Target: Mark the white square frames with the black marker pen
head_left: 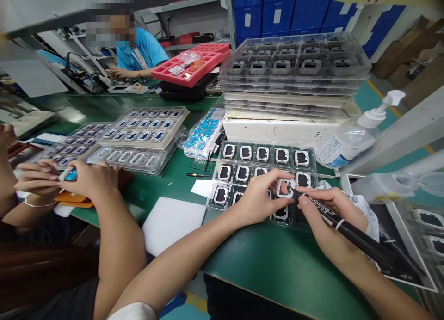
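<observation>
Between the thumb and index finger of my left hand [258, 197] is a small white rounded-square frame [285, 188], held above a clear plastic tray [222, 162]. My right hand [335, 216] grips a black marker pen [350, 234], its tip at the right edge of the frame; whether it touches I cannot tell. The tray lies on the green table, its pockets filled with similar white frames with black centres, such as this frame part [262, 154]. Both hands partly cover the tray's lower right pockets.
A stack of filled trays [294, 75] rises behind, beside a pump bottle [350, 135]. White foam sheet [173, 225] lies left of my arm. A co-worker's hands [86, 181] work at the left near more trays [138, 130]. Another person [138, 52] sits across the table.
</observation>
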A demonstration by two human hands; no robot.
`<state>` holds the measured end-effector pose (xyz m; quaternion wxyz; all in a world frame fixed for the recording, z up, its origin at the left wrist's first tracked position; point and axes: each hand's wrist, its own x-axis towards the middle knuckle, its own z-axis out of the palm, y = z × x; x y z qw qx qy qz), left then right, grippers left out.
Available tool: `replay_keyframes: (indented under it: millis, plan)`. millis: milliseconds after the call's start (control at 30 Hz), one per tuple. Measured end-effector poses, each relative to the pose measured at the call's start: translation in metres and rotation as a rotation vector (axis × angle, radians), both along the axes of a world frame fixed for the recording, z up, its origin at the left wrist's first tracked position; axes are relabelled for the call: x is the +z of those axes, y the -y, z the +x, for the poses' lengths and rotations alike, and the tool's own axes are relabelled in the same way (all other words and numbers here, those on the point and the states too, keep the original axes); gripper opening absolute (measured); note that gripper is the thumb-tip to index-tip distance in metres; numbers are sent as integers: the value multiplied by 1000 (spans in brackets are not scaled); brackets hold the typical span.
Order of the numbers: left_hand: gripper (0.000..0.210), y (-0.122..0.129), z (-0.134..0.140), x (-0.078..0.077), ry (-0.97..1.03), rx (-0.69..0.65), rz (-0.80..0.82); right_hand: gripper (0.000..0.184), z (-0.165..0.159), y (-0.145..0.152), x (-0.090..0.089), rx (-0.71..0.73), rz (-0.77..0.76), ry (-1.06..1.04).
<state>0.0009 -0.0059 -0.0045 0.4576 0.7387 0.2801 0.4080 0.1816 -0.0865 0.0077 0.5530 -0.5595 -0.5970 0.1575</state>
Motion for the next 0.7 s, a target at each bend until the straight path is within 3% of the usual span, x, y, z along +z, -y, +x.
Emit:
replay_keyframes:
  millis: [400,700]
  plan:
    - [48,1,2,-2,61,-21,-138,10,-1,0,3,-4,12,-8]
    - [50,-1,1,2,63,-42,-216,12,2,0,2,10,-60,-9]
